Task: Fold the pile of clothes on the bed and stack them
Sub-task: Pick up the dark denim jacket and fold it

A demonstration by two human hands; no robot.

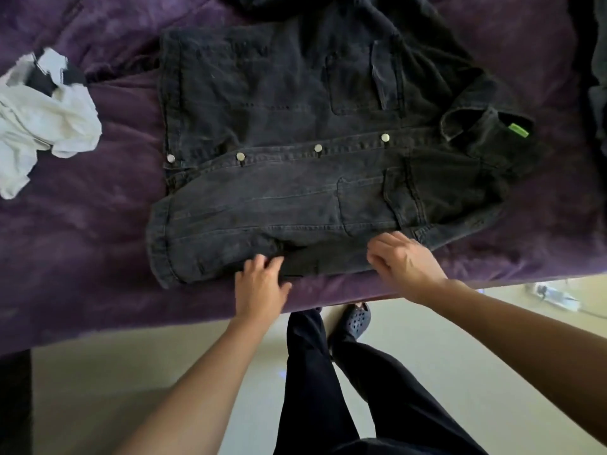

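Note:
A black denim jacket (295,133) lies spread front-up on the purple bed cover (82,257), collar to the right, silver snaps in a row down its middle. Its near sleeve is folded along the near edge. My left hand (261,287) rests at that near edge with straight fingers touching the sleeve fabric. My right hand (402,261) sits further right on the same edge, fingers curled down onto the denim; whether they pinch it I cannot tell. A crumpled white and black garment (42,123) lies at the left of the bed.
More dark clothing lies at the bed's far edge (262,4) and at the right edge (599,70). The bed's near edge runs just below my hands. Below it are a pale floor (131,372), my dark trousers and a clog-type shoe (354,318).

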